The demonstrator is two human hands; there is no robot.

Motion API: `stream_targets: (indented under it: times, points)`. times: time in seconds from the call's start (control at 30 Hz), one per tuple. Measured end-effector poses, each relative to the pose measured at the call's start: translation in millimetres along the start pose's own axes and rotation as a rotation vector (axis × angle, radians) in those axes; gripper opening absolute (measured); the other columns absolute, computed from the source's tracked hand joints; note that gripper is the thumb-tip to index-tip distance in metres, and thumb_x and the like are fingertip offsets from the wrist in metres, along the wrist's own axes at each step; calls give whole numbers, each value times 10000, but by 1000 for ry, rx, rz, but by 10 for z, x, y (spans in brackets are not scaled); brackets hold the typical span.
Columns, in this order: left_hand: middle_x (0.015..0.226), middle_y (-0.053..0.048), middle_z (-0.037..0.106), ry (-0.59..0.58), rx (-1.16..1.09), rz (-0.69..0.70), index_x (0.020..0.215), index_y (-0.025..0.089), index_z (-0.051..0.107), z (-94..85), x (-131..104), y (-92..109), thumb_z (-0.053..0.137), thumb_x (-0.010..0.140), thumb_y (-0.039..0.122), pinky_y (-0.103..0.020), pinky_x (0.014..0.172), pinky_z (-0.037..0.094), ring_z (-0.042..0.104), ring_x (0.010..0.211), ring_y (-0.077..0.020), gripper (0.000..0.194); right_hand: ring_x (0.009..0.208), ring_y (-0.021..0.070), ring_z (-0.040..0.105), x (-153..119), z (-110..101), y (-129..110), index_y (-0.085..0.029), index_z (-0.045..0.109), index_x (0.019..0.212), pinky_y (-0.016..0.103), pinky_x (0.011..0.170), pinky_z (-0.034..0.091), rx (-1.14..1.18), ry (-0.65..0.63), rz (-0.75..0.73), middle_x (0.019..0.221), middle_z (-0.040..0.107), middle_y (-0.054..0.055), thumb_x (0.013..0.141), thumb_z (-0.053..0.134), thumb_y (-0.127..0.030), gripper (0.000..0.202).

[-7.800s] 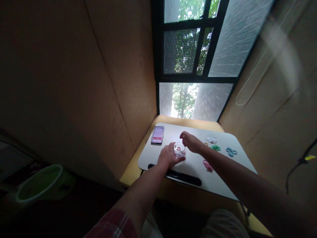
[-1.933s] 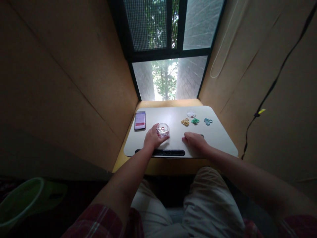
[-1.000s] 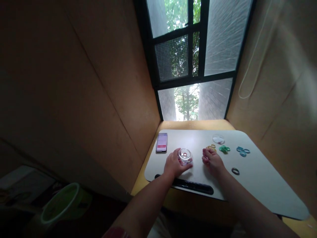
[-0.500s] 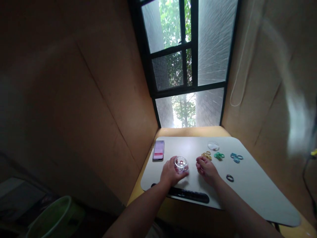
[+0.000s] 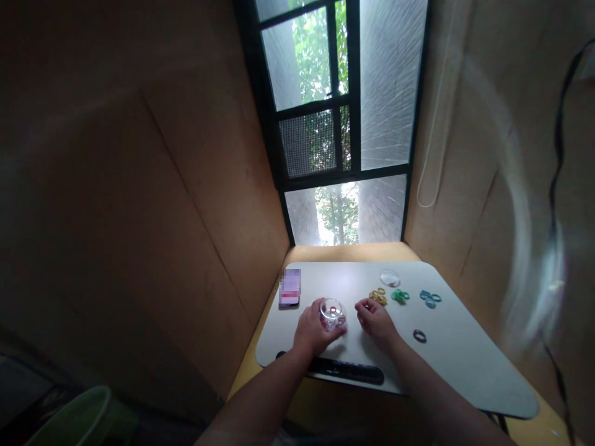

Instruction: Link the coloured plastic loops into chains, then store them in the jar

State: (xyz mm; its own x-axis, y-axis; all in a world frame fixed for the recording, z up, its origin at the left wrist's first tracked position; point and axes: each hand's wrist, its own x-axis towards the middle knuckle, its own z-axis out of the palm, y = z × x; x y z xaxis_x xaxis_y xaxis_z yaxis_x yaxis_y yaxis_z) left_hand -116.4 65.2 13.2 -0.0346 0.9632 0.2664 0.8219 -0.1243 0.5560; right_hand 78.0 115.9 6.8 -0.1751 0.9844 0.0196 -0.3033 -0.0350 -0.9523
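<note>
My left hand [image 5: 310, 327] is wrapped around the side of a clear round jar [image 5: 331, 309] on the white table. Pinkish-red rings [image 5: 333, 321] show through its wall. Just right of the jar is my right hand [image 5: 374, 317], its thumb and fingers pinched together; whatever they hold is too small to make out. Beyond that hand lie a pile of yellow rings [image 5: 378, 297] and a pile of green ones [image 5: 400, 297]. Several blue rings [image 5: 430, 299] sit farther right, and a dark ring-shaped piece [image 5: 419, 336] lies nearer the right forearm.
A clear round lid [image 5: 389, 278] lies behind the coloured piles. At the table's left edge is a phone [image 5: 290, 288]. A black strip [image 5: 346, 370] runs along the front edge of the white tabletop [image 5: 478, 365]. Walls flank the table, with a window [image 5: 344, 210] behind.
The camera view has turned slightly, moving the scene left and down. My right hand has come a little closer to the jar. My left hand keeps its hold on the jar.
</note>
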Motion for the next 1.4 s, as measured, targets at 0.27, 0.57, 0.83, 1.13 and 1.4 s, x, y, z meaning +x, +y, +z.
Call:
stream_targets:
  times: [0.27,0.57,0.83,1.13,1.4]
  points:
    - [1226,-96,625,7,15,20,1353,237,455,6,7,5,787,647,589,-408,966,448,596,1101,-291,855,341,68,296,-33,39,8,-232,499,705,194,350,193,-187,13,-63,400,427,-97,701,667,-583,390]
    - [1201,-101,628,13,31,20,1363,231,445,25,17,-19,767,654,642,-397,954,440,593,1095,-296,881,364,85,321,84,207,-176,-227,543,703,217,390,226,-383,-22,-110,412,431,-89,712,651,-572,361]
    - [1227,-111,617,-32,46,-12,1387,244,425,-1,23,9,747,681,658,-401,971,413,569,1142,-311,880,617,132,547,307,462,-733,-191,741,848,245,589,350,-1316,-398,-389,703,684,16,852,616,-334,190]
    - [1212,-115,619,-38,49,-10,1393,239,420,6,31,-4,727,676,708,-405,959,413,566,1124,-322,910,626,162,576,532,571,-884,-200,783,793,267,635,381,-1453,-569,-278,682,705,43,788,734,-385,192]
    - [1168,-99,630,-20,50,-15,1377,248,433,-2,20,21,752,669,670,-403,957,424,578,1100,-312,884,695,151,592,585,494,-1033,-151,734,893,255,675,432,-1323,-540,-183,770,705,41,798,619,-248,178]
